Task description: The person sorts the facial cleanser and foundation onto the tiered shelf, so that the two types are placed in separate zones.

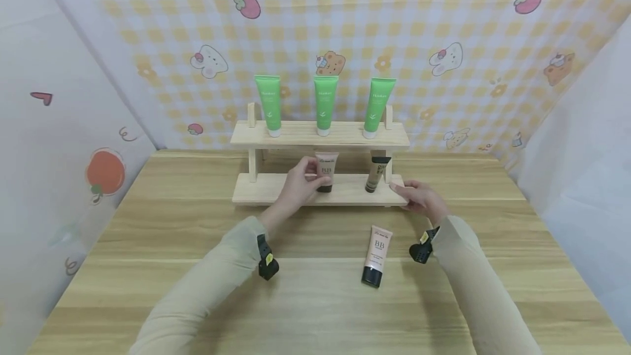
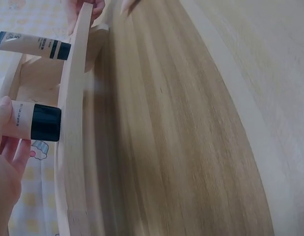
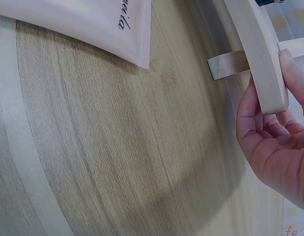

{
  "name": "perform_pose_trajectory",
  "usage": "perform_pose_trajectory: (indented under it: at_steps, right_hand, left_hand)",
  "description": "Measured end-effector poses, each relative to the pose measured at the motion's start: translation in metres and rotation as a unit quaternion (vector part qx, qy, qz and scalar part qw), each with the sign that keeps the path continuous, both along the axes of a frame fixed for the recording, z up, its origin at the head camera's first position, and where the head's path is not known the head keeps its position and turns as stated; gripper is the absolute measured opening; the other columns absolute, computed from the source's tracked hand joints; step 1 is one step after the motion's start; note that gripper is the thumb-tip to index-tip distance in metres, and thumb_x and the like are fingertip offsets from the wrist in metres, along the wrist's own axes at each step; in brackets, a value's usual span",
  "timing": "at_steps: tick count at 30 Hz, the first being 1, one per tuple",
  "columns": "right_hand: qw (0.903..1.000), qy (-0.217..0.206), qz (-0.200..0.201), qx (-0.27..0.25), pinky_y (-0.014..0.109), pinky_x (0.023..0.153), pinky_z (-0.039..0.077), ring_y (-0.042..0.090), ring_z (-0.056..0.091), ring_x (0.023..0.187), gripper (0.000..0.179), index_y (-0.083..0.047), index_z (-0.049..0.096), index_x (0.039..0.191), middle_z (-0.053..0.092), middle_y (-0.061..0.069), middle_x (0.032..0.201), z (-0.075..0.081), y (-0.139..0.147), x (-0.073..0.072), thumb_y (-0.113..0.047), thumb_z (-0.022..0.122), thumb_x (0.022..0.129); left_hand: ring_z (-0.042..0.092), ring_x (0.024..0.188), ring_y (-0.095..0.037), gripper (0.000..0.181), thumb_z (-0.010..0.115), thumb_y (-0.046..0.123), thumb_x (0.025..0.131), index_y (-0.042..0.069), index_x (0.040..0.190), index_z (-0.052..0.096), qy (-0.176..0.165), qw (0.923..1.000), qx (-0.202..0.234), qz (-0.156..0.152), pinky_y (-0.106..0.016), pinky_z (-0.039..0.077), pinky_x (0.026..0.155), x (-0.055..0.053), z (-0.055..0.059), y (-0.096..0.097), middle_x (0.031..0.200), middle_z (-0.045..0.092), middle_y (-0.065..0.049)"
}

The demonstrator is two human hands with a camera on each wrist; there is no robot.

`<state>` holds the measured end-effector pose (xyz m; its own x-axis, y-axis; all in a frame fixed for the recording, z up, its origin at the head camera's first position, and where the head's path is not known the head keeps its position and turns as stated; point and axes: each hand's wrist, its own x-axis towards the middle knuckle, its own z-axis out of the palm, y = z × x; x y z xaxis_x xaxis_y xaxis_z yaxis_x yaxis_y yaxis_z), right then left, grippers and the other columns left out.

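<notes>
My left hand pinches a pale pink BB cream tube between thumb and fingers. The tube is upright, black cap down, at the middle of the lower board of a wooden two-tier shelf. My right hand grips the right end of that board, thumb above and fingers beneath. Between the hands a slim beige tube with dark ends stands on the lower board, tilted a little. Another pink BB cream tube lies on the table in front of the shelf, its black cap towards me.
Three green tubes stand on white caps along the upper board: one left, one middle, one right. The shelf stands near the back edge of the wooden table, before a checked, patterned backdrop.
</notes>
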<state>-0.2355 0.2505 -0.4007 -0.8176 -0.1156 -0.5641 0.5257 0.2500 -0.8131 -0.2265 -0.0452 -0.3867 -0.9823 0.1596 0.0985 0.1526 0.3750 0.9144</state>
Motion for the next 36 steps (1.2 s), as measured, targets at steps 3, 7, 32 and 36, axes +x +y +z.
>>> perform_pose_trajectory:
  at_steps: [3,7,32,36]
  right_hand:
    - [0.9997,-0.005,-0.007,-0.022,0.014,0.07,0.048,0.002,0.056,0.073,0.071,0.004,0.019,0.141,0.056,-0.007,0.08,0.0,-0.001,0.0,-0.029,0.056,0.09]
    - [0.9996,-0.002,-0.004,-0.029,0.015,0.069,0.048,0.002,0.056,0.072,0.07,0.005,0.019,0.141,0.057,-0.008,0.078,0.001,-0.001,0.0,-0.028,0.055,0.091]
    - [0.9992,0.003,-0.007,-0.04,0.014,0.069,0.049,0.002,0.057,0.071,0.068,0.005,0.018,0.141,0.058,-0.009,0.076,0.002,-0.001,-0.001,-0.025,0.054,0.092]
    - [0.9989,-0.002,-0.012,-0.045,0.015,0.069,0.049,0.003,0.057,0.071,0.07,0.005,0.016,0.142,0.058,-0.008,0.075,0.003,-0.002,0.0,-0.024,0.054,0.092]
  left_hand:
    - [0.057,0.108,-0.022,0.043,0.07,0.019,0.079,0.004,0.114,0.049,-0.013,0.9999,-0.003,-0.004,-0.026,0.051,0.09,0.0,0.0,-0.002,0.112,0.059,-0.012]
    - [0.056,0.11,-0.021,0.044,0.069,0.021,0.08,0.006,0.115,0.049,-0.033,0.9994,-0.007,-0.012,-0.026,0.05,0.092,-0.001,0.0,-0.003,0.115,0.058,-0.011]
    - [0.058,0.095,-0.022,0.043,0.069,0.022,0.08,0.002,0.111,0.048,-0.063,0.9972,-0.029,0.028,-0.032,0.051,0.086,0.038,-0.013,-0.004,0.104,0.058,-0.01]
    - [0.06,0.09,-0.019,0.037,0.067,0.024,0.083,0.003,0.11,0.054,-0.07,0.9958,-0.055,-0.02,-0.029,0.052,0.079,0.047,-0.012,0.005,0.1,0.062,-0.008]
